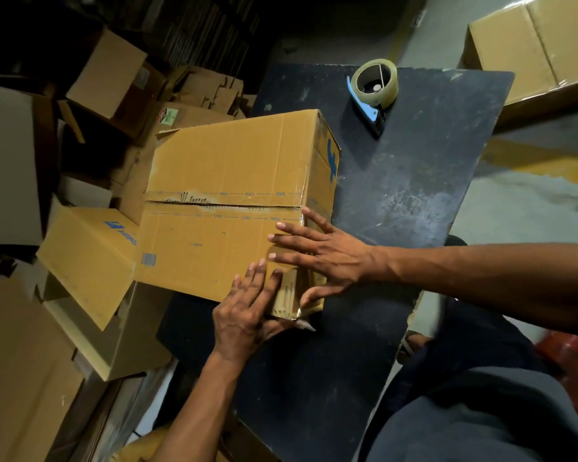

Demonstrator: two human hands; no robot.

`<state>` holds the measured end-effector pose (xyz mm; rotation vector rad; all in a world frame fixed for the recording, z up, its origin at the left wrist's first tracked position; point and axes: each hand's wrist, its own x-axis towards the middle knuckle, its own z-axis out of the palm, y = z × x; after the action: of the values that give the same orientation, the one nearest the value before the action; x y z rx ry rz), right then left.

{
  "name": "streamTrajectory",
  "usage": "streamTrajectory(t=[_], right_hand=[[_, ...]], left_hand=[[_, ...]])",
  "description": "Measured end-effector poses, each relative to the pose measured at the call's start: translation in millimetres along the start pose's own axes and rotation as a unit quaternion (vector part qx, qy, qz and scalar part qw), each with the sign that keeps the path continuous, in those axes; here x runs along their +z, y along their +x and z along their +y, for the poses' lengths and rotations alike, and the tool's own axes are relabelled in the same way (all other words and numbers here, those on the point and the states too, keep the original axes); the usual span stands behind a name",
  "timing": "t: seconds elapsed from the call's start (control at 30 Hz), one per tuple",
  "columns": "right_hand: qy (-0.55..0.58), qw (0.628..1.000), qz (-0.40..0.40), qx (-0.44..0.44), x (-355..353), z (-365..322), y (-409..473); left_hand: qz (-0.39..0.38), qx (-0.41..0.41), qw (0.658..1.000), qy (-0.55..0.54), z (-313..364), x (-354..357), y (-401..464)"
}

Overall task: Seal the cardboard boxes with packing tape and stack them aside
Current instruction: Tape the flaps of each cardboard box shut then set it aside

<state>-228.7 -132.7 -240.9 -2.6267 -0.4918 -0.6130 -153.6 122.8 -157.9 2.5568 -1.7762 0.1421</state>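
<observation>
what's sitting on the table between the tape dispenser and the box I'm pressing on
Nothing: in the head view, only bare dark table lies between the tape dispenser and the box.

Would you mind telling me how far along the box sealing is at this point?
Done: one box at the far right looks taped. In hand: the box on the table has both flaps closed, but its centre seam shows no fresh tape; the left hand and right hand press flat on its near corner. Left: the tape dispenser lies unused, so sealing and stacking this box remain.
</observation>
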Motion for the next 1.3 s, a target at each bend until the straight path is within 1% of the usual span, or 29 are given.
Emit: streamTrajectory(t=[0.1, 0.2, 0.3, 0.37, 0.47, 0.53, 0.63, 0.67, 0.73, 0.77, 0.83, 0.93, 1.0, 1.03, 1.1, 1.2, 1.3], right_hand=[[-0.024, 0.999, -0.010, 0.022, 7, -16, -4], [-0.058, 0.997, -0.048, -0.010, 5, -5, -8], [-0.087, 0.993, -0.071, -0.044, 0, 6, -9], [-0.077, 0.993, -0.073, -0.044, -2, 6, -9], [-0.059, 0.994, -0.081, -0.032, -3, 1, -9], [-0.052, 0.995, -0.083, -0.017, -2, -2, -9], [-0.035, 0.997, -0.075, -0.006, -1, -5, -8], [-0.030, 0.997, -0.072, -0.004, -1, -6, -9], [-0.017, 0.998, -0.062, 0.001, -1, -7, -9], [-0.010, 0.998, -0.056, 0.006, -1, -8, -9], [-0.004, 0.999, -0.047, 0.013, 1, -10, -8], [0.002, 0.999, -0.025, 0.023, 4, -13, -8], [0.004, 0.999, -0.005, 0.031, 7, -15, -7], [0.003, 0.999, 0.010, 0.038, 9, -16, -6], [-0.006, 0.998, 0.035, 0.049, 15, -20, -6], [-0.040, 0.998, 0.030, 0.028, 17, -15, -9], [-0.046, 0.999, 0.020, 0.005, 10, -5, -9]], left_hand=[[0.020, -0.018, 1.000, -0.014, 5, 1, 0], [0.029, -0.061, 0.997, -0.036, 17, -1, 2], [0.015, -0.117, 0.990, -0.074, 32, -1, 1], [0.013, -0.165, 0.981, -0.096, 43, 2, 0], [0.036, -0.230, 0.964, -0.129, 58, 7, 4], [0.053, -0.287, 0.942, -0.165, 66, 7, 11], [0.062, -0.406, 0.878, -0.247, 79, 2, 24], [0.064, -0.427, 0.865, -0.256, 82, 1, 27], [0.059, -0.444, 0.854, -0.265, 84, -2, 29], [0.050, -0.438, 0.856, -0.271, 82, -3, 28], [0.023, -0.397, 0.875, -0.276, 72, -7, 20], [-0.041, -0.293, 0.910, -0.292, 43, -15, 4], [-0.076, -0.211, 0.946, -0.234, 25, -15, -6], [-0.077, -0.176, 0.963, -0.190, 20, -12, -10], [-0.043, -0.136, 0.982, -0.126, 14, -3, -15], [-0.004, -0.099, 0.992, -0.071, 10, 7, -17], [-0.011, -0.077, 0.995, -0.056, 5, 6, -19]])
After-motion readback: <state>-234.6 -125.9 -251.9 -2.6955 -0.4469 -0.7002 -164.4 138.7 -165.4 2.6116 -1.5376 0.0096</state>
